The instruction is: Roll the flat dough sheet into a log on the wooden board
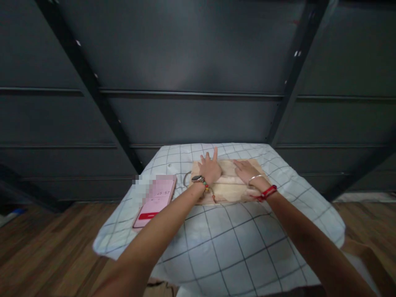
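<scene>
A flat, light tan rectangular piece [230, 192] lies on the table under both my hands. It has creases across it, and I cannot tell whether it is paper, cloth or a bag. A thin curved loop [185, 178] sticks out at its left edge. My left hand [210, 170] rests on its left half with the fingers spread, a watch and a beaded bracelet at the wrist. On the right half, my right hand [246, 170] lies flat with fingers stretched out. A silver bangle and a red bracelet circle that wrist.
A checked white cloth [216, 239] covers the table. To the left of my left forearm lies a large phone [157, 200] with a pink screen, partly pixelated. A dark panelled wall [192, 119] stands right behind the table, and wooden flooring [62, 243] shows at both sides.
</scene>
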Demonstrator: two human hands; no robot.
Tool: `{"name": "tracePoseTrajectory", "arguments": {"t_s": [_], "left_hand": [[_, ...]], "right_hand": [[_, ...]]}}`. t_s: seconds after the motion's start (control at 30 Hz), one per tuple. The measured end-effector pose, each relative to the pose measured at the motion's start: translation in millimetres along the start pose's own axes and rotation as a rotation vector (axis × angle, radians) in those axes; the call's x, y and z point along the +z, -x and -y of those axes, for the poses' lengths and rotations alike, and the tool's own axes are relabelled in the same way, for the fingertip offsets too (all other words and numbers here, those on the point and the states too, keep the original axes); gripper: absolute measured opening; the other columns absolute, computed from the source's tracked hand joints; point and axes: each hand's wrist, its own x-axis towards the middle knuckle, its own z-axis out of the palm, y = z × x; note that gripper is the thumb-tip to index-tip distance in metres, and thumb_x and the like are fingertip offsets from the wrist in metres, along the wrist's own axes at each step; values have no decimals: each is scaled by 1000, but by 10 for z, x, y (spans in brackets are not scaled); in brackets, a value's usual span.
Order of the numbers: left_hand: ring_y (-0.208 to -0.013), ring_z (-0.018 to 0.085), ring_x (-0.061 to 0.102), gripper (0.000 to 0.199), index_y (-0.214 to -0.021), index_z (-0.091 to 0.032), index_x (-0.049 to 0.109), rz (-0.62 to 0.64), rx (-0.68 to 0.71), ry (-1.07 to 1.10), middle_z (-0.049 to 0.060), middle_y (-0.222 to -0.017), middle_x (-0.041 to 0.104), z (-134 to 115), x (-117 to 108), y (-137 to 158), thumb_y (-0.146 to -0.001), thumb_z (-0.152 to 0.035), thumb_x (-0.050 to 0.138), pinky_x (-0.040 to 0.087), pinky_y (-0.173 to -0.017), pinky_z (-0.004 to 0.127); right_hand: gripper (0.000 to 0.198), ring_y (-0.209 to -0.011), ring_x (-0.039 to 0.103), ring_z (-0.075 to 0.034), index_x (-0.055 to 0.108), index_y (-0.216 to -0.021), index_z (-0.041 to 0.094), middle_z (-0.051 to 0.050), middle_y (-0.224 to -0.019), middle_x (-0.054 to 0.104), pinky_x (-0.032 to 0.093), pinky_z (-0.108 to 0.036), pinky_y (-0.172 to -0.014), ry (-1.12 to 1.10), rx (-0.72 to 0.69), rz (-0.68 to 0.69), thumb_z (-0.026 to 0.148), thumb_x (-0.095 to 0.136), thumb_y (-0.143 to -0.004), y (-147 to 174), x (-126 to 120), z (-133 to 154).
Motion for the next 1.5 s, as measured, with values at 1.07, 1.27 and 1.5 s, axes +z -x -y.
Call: {"name": "tracePoseTrajectory", "arguments": {"t_s": [1.07,1.27,1.5], "left_hand": [[-134,28,32,63,-148,-19,20,-66,188,-175,14,-146,35,77,129,624,-87,-23,37,27,-108,43],[-125,28,45,63,-149,-14,13,34,158,-88,18,-138,44,65,88,303,-91,-27,32,41,-96,40],[-139,28,24,93,-149,-23,8,159,558,14,12,-152,26,279,-17,450,-79,-65,51,29,-107,43]], "right_hand": [[48,-135,32,-30,46,-137,20,-10,-139,48,34,-48,-105,-35,-118,-149,39,37,-94,903,66,208],[74,-138,24,-31,38,-142,16,-12,-144,42,33,-48,-106,-69,-226,-59,59,53,-83,639,-17,17],[77,-134,32,-29,42,-139,20,-11,-139,48,37,-46,-104,-103,-278,-63,60,60,-77,683,18,-1]]}}
